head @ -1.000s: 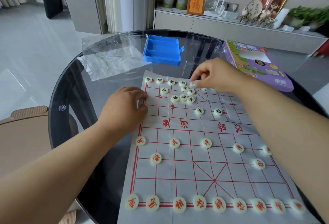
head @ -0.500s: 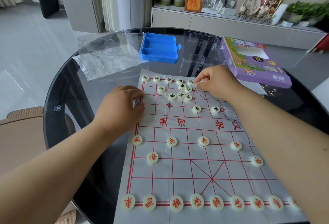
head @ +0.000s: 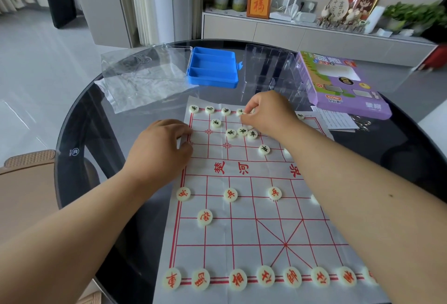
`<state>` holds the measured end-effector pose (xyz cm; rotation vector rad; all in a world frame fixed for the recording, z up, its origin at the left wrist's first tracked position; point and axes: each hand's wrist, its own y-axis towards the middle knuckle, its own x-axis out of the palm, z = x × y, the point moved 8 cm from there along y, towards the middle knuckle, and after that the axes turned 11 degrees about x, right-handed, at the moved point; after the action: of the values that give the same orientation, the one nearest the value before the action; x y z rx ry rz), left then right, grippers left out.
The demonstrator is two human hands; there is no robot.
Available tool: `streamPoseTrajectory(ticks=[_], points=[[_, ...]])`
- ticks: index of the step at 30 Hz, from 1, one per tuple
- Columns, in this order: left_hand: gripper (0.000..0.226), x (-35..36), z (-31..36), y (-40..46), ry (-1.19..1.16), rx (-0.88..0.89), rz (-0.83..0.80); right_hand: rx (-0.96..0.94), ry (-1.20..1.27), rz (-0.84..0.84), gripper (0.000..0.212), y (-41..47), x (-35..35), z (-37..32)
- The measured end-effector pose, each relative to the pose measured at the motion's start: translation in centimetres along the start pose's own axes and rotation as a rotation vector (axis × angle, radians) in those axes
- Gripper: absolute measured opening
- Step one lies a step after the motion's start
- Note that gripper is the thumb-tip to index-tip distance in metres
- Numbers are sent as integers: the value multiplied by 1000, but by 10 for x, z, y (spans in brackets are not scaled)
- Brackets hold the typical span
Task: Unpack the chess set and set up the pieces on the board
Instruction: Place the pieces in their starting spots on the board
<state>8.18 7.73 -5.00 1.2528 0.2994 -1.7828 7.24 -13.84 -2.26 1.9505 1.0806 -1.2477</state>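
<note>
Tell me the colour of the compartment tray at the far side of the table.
Bright blue: the plastic compartment tray, seen best in the head view.

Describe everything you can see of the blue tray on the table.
The blue tray is a shallow rectangular box, plastic by its look, split by two ridges into three long compartments, all empty. It lies flat and open side up at the far side of the glass table, beyond the board. A clear lid lies against its left edge; a small blue tab juts from its right side. Neither hand touches it.
</note>
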Motion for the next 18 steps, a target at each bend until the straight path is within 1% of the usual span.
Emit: streamPoseTrajectory(ticks=[4, 7, 10, 12, 14, 18], points=[[35, 0, 0, 0, -8, 9, 6, 66, 239, 92, 17, 4, -37, 33], [36, 0, 0, 0, -6, 11, 6, 182, 347, 107, 17, 8, -55, 79], [36, 0, 1, 0, -7, 7, 1, 328, 344, 75, 13, 7, -57, 124], [36, 0, 1, 0, -6, 7, 0, 382, 314, 82, 14, 8, -56, 145], [36, -1, 1, 0, -4, 4, -1, 390, 262, 97, 13, 9, -54, 155], [35, -2, 2, 0, -3, 6, 1, 379, 167, 111, 17, 15, -51, 159]])
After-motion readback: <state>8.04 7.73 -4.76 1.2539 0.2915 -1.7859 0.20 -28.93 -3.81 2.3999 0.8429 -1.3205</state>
